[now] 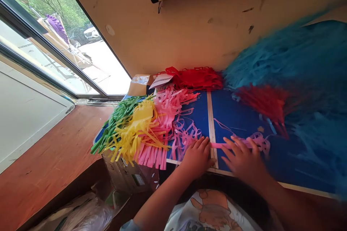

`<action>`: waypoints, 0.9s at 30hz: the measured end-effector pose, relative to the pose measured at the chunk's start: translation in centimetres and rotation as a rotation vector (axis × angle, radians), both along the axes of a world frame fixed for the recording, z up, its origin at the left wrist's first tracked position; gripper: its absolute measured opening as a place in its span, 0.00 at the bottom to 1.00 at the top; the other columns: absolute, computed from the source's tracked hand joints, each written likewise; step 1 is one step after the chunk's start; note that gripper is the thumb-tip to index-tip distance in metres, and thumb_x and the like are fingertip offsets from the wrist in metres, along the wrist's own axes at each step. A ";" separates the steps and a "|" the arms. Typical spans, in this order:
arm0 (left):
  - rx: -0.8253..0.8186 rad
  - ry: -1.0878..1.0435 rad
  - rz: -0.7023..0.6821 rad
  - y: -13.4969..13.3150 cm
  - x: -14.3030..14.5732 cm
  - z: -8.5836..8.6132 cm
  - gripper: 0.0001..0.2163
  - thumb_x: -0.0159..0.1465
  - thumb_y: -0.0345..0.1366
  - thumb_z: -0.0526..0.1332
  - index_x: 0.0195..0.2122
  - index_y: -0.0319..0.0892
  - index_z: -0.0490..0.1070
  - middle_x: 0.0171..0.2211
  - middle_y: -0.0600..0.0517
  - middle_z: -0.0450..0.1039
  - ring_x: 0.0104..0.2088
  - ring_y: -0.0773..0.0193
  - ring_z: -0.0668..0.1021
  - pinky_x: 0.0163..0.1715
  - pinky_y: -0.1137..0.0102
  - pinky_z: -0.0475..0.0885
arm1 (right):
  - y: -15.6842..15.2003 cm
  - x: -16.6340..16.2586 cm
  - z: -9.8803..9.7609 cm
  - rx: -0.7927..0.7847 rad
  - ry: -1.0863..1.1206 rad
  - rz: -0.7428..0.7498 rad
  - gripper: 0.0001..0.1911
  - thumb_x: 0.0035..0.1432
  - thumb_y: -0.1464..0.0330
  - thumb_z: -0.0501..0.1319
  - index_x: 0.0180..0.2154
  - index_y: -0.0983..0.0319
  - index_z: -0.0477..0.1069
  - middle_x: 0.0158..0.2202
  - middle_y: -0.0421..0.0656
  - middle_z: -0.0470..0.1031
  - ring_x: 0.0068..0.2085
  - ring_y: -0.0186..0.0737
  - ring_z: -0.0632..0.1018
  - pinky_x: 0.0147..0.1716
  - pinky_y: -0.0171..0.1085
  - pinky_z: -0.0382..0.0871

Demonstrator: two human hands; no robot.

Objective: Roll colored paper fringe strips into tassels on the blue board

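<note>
Item, pink-purple tissue strip: lying across the blue worktop near its front edge, its twisted middle bridging the pale seam and fringe spreading on both sides.

Left hand: resting palm down by the seam, its grip loosely open, fingers reaching over the strip's left part, thumb standing apart toward the right.

Right hand: spreading its fingers wide over the strip's right part, its grip open; whether any finger is pressing the paper, one cannot tell. The forearms are crossing the pale front edging.

Left stock: green fringe, yellow fringe and pink fringe are overlapping, the yellow and pink hanging past the front edge above a cardboard box.

Rear stock: a red fringe bundle is lying along the wall, a brown packet and white card sitting to its left.

Right stock, blurred: a smaller red bundle and a large blue fringe heap are hemming in that side.

Room: blue surface is showing behind the hands, between the pink fringe and the smaller red bundle.
</note>
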State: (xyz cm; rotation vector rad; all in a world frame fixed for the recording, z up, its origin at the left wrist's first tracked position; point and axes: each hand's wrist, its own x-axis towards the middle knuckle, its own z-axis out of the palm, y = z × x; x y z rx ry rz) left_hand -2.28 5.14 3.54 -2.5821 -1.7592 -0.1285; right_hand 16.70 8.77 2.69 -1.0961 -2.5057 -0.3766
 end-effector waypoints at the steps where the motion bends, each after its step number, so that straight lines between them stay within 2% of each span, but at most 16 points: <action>1: 0.037 0.015 0.008 0.5 0.2 0.0 0.19 0.64 0.42 0.54 0.52 0.37 0.65 0.55 0.46 0.64 0.55 0.57 0.66 0.53 0.62 0.62 | 0.3 -0.3 0.1 0.013 -0.011 0.045 0.11 0.59 0.68 0.52 0.38 0.58 0.73 0.42 0.44 0.75 0.46 0.44 0.70 0.54 0.51 0.47; 4: 0.128 0.085 -0.050 2.0 0.8 0.8 0.08 0.63 0.32 0.55 0.38 0.38 0.73 0.48 0.46 0.70 0.49 0.55 0.69 0.50 0.60 0.63 | 1.6 -0.9 0.1 0.061 -0.070 0.154 0.12 0.56 0.77 0.52 0.29 0.61 0.72 0.27 0.42 0.72 0.33 0.38 0.69 0.48 0.44 0.53; 7: 0.087 0.128 -0.160 3.1 0.8 2.1 0.07 0.62 0.29 0.54 0.32 0.38 0.72 0.40 0.47 0.72 0.42 0.56 0.72 0.41 0.62 0.67 | 2.9 -0.9 -0.1 0.131 -0.104 0.231 0.12 0.55 0.78 0.52 0.25 0.63 0.70 0.24 0.42 0.68 0.30 0.39 0.66 0.42 0.42 0.55; 10: 0.011 0.140 -0.220 3.6 0.8 2.7 0.07 0.62 0.27 0.53 0.33 0.37 0.70 0.33 0.48 0.70 0.34 0.59 0.73 0.33 0.65 0.68 | 3.5 -0.7 -0.2 0.140 -0.103 0.250 0.12 0.54 0.79 0.52 0.24 0.64 0.69 0.23 0.43 0.67 0.30 0.39 0.65 0.40 0.41 0.55; 16: -0.055 0.147 -0.210 3.7 0.9 2.4 0.07 0.63 0.27 0.51 0.37 0.36 0.68 0.34 0.46 0.68 0.34 0.57 0.73 0.28 0.67 0.68 | 3.6 -1.0 0.1 0.003 -0.014 0.213 0.10 0.57 0.73 0.53 0.25 0.63 0.68 0.25 0.42 0.67 0.30 0.39 0.65 0.33 0.39 0.52; 22: -0.124 0.125 -0.119 4.1 0.9 2.5 0.08 0.65 0.29 0.49 0.38 0.38 0.67 0.35 0.46 0.67 0.35 0.59 0.72 0.29 0.67 0.70 | 4.1 -1.5 -0.1 0.037 -0.073 0.194 0.14 0.60 0.75 0.50 0.23 0.62 0.66 0.23 0.42 0.66 0.28 0.38 0.64 0.32 0.39 0.50; 27: -0.125 0.154 -0.098 3.8 0.3 2.3 0.08 0.65 0.28 0.50 0.41 0.38 0.66 0.38 0.46 0.67 0.39 0.58 0.71 0.32 0.67 0.69 | 4.4 -0.8 -0.3 -0.031 -0.166 0.063 0.13 0.61 0.72 0.50 0.26 0.63 0.68 0.27 0.44 0.69 0.31 0.41 0.66 0.32 0.39 0.50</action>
